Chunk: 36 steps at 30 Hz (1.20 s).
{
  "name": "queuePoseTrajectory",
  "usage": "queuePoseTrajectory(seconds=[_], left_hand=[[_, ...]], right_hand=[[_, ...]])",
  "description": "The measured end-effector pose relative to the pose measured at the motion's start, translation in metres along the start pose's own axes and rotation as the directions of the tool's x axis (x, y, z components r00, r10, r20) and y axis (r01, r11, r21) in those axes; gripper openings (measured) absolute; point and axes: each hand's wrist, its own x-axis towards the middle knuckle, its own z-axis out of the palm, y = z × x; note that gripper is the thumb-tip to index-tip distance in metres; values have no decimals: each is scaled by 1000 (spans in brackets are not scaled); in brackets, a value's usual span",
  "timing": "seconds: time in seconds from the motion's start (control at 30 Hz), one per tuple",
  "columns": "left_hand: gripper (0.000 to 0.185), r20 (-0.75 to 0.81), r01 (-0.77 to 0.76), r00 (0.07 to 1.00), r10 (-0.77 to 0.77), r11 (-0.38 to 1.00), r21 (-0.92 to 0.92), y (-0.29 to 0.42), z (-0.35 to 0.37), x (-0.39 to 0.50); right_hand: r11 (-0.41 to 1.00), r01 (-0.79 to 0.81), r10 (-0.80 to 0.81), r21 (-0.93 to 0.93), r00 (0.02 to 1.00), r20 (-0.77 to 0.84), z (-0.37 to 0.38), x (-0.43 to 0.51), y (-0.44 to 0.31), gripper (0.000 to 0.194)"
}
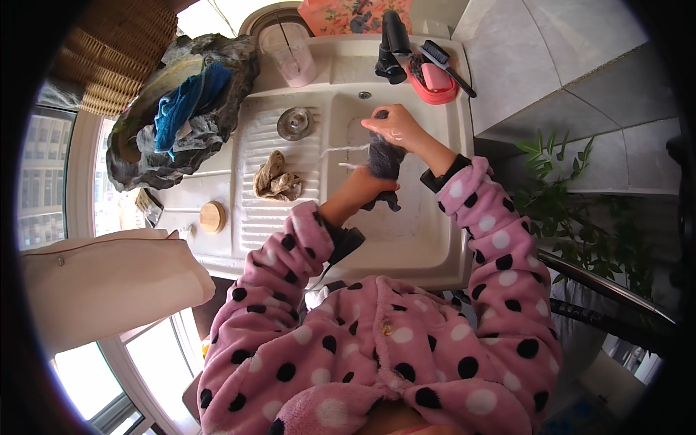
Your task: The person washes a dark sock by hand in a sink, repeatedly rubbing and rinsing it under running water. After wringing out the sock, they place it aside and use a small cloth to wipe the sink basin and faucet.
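A wet dark grey cloth is stretched between my two hands over the basin of a white laundry sink. My left hand is closed around its lower part, and a loose end hangs out below the fist. At the cloth's upper end, my right hand grips it, with suds on the skin. On the ribbed washboard left of the basin lie a crumpled beige-brown cloth and a round metal drain strainer. Whitish strands, water or suds, show left of the grey cloth.
A black faucet stands at the back, beside a red soap dish with pink soap and a brush. A plastic cup, a rock-like basin with a blue cloth and a wooden lid are leftward.
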Motion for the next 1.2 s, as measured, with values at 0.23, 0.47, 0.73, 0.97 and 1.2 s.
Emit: queuePoseTrajectory(seconds=[0.23,0.47,0.73,0.97,1.2], left_hand=[[44,-253,86,931,263,517,852,-42,25,48],[64,-170,-123,900,401,609,783,-18,3,21],[53,415,275,880,231,465,-842,7,-27,-28],[61,435,518,709,555,9,-855,10,12,-56],[43,524,269,739,423,528,-806,29,1,-73]], right_hand=[[804,-217,99,-554,967,-235,41,15,37,33],[929,-285,302,-235,953,39,-3,25,34,65],[505,-230,-157,832,923,351,-31,-12,14,78],[-300,-72,-745,951,640,-187,30,-33,-19,66],[126,-123,-409,984,898,164,-4,-60,-60,22]])
